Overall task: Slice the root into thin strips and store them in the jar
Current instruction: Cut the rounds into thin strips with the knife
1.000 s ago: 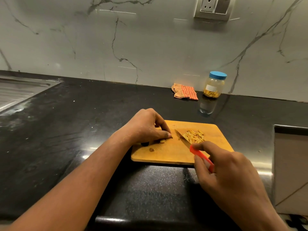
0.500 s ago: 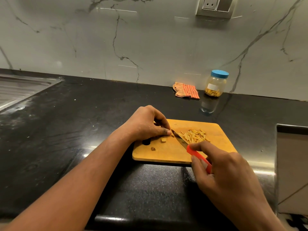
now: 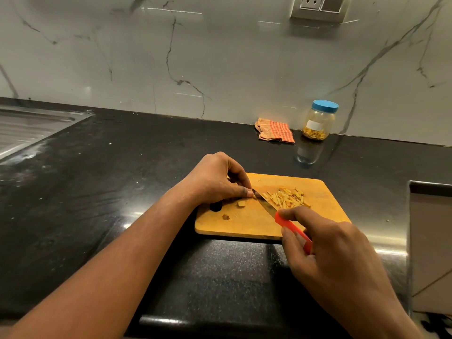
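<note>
A wooden cutting board [image 3: 247,223] lies on the black counter. My left hand [image 3: 215,179] presses its fingertips down on a small piece of root at the board's left side; the piece is mostly hidden under the fingers. My right hand [image 3: 330,248] grips a knife by its orange-red handle [image 3: 292,228], and the blade [image 3: 264,203] rests right beside the left fingertips. A pile of thin yellow strips [image 3: 286,198] lies to the right of the blade. Two small offcuts [image 3: 241,204] sit near the left hand. The jar [image 3: 319,121] with a blue lid stands closed at the back wall, holding some strips.
An orange checked cloth [image 3: 275,130] lies left of the jar. A steel sink drainer [image 3: 29,128] fills the far left. A pale cabinet or appliance edge [image 3: 430,241] rises at the right. The counter's front edge [image 3: 195,321] is just below my arms.
The blade has moved left from the strip pile to sit against my left fingertips. My left hand has shifted slightly on the root piece.
</note>
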The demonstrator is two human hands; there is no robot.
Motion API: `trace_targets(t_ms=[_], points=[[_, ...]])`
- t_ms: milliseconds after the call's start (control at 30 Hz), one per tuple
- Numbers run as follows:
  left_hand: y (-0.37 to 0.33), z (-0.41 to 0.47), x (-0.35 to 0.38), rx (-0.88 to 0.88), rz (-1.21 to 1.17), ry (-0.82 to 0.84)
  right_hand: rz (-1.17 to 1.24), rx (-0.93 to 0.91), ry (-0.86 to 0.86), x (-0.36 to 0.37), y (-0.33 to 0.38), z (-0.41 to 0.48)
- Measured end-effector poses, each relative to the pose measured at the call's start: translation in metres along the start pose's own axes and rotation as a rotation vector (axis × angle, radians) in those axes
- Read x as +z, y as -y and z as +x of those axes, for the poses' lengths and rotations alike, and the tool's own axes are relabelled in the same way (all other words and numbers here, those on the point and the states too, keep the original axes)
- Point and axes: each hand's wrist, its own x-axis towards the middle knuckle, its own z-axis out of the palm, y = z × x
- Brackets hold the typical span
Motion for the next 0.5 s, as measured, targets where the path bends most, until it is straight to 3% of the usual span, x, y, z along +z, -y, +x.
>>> trace_targets(t_ms=[500], points=[[-0.003,-0.002,0.002,-0.030,-0.005,-0.007,-0.143,-0.017,0.051,0.007,0.009,0.014]])
